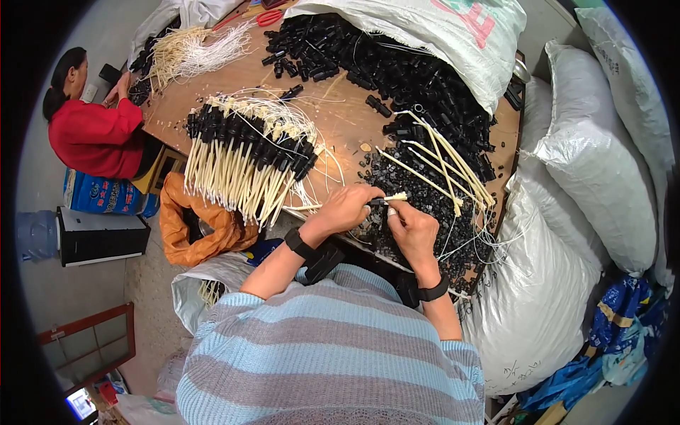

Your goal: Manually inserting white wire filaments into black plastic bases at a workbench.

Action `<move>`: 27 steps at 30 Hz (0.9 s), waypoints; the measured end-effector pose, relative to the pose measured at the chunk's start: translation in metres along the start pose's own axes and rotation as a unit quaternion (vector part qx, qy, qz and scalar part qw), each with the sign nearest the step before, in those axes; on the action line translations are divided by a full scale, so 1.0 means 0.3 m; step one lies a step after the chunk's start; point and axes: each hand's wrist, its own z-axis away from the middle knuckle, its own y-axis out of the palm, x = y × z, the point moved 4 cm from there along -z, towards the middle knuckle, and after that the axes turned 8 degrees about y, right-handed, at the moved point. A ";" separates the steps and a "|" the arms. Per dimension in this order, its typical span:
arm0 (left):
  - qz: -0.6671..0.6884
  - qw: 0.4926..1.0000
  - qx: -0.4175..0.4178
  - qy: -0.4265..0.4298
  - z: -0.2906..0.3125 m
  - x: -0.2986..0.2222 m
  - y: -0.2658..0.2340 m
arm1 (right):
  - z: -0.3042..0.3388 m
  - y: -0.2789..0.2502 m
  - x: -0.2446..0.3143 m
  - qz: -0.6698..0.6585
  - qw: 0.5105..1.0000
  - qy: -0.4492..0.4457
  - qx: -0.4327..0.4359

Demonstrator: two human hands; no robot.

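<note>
My left hand [346,208] is closed around a cream cord-like rod whose frayed, tufted end [399,196] sticks out to the right. A small dark piece sits at the fingertips by that end. My right hand [413,228] pinches close to the same end, thumb and forefinger together; what exactly lies between them is partly hidden. Just beyond my hands spreads a heap of small black rings [397,173]. Several loose cream rods [443,164] with white wires lie across it. To the left, a row of cream rods fitted with black sleeves [234,142] rests on the table.
Black plastic tubes [340,42] spill from a white woven sack [439,35] at the far side of the wooden table [347,117]. Full white sacks [595,149] crowd the right. A person in red [95,134] works at far left. An orange bag [180,227] stands below the table edge.
</note>
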 end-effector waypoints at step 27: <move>0.107 0.965 -0.126 0.201 0.062 -0.030 -0.056 | 0.054 0.024 0.005 -0.066 0.993 0.028 0.091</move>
